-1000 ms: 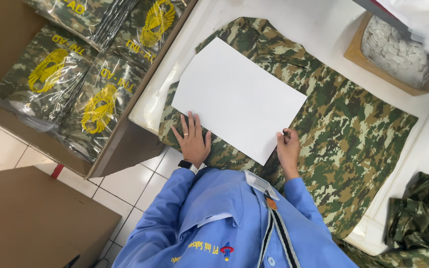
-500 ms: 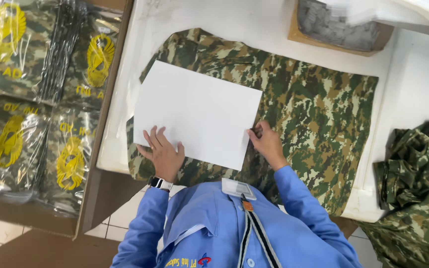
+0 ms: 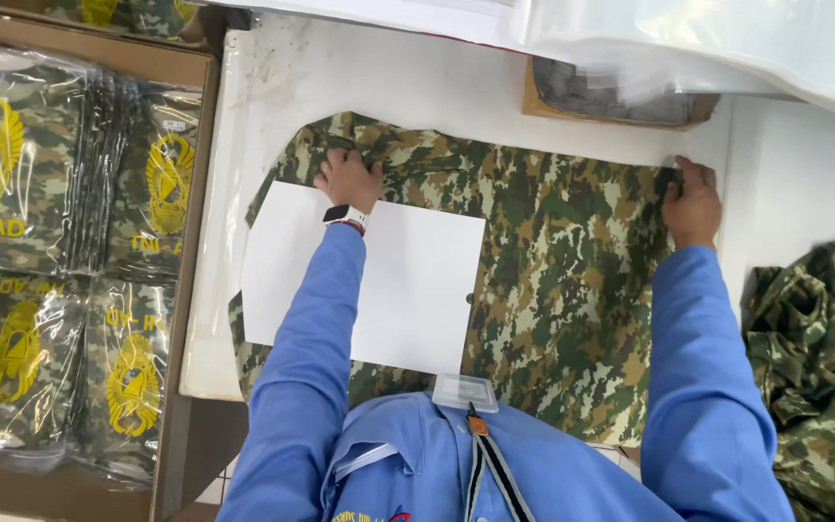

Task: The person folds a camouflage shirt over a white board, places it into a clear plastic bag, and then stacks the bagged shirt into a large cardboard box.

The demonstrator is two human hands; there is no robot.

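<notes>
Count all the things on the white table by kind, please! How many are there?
Spread camouflage garment: 1
White sheet: 1
Cardboard box: 1
Crumpled camouflage pile: 1
Total: 4

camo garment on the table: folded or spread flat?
Spread flat. The camouflage garment lies open across the white table, left hand and right hand gripping its far edge.

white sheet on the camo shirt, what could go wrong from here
1. The white sheet lies loose on the camouflage garment; the left forearm crosses it, so pulling the far edge may shift it askew.
2. The left hand and right hand grip far apart, so an uneven pull could wrinkle the fold.
</notes>
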